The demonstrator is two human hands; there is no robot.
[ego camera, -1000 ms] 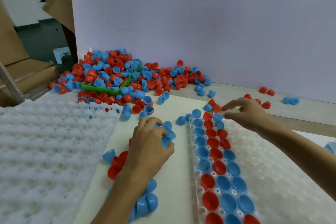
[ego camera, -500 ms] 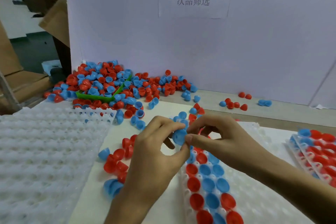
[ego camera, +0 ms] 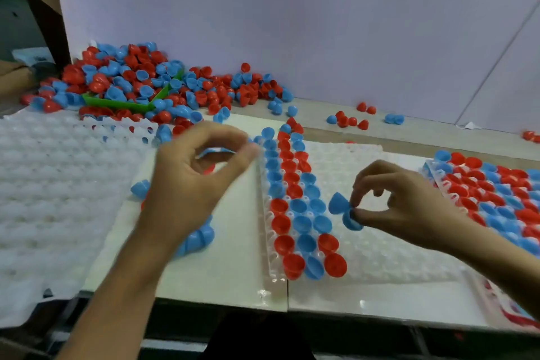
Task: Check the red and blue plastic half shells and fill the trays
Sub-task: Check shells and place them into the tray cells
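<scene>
My right hand [ego camera: 403, 207] pinches two blue half shells [ego camera: 340, 204] between thumb and fingers, just above the bare right part of the middle clear tray [ego camera: 385, 245]. That tray's three left columns hold red and blue shells [ego camera: 295, 207]. My left hand [ego camera: 190, 184] hovers, blurred, left of the tray over the white board. Its thumb and forefinger curve into a loose ring and I see nothing in it. Loose blue shells [ego camera: 198, 240] lie under its wrist. A large pile of red and blue shells [ego camera: 131, 82] lies at the back left.
A stack of empty clear trays [ego camera: 43, 184] covers the left of the table. A filled tray [ego camera: 496, 193] lies at the right. A green bin [ego camera: 125, 104] sits buried in the pile. A few stray shells [ego camera: 350, 120] lie along the white back wall.
The hands met over a blue shell, then parted. My right hand moved right and down with blue shells. My left hand drew back to the left. The camera tilted down.
</scene>
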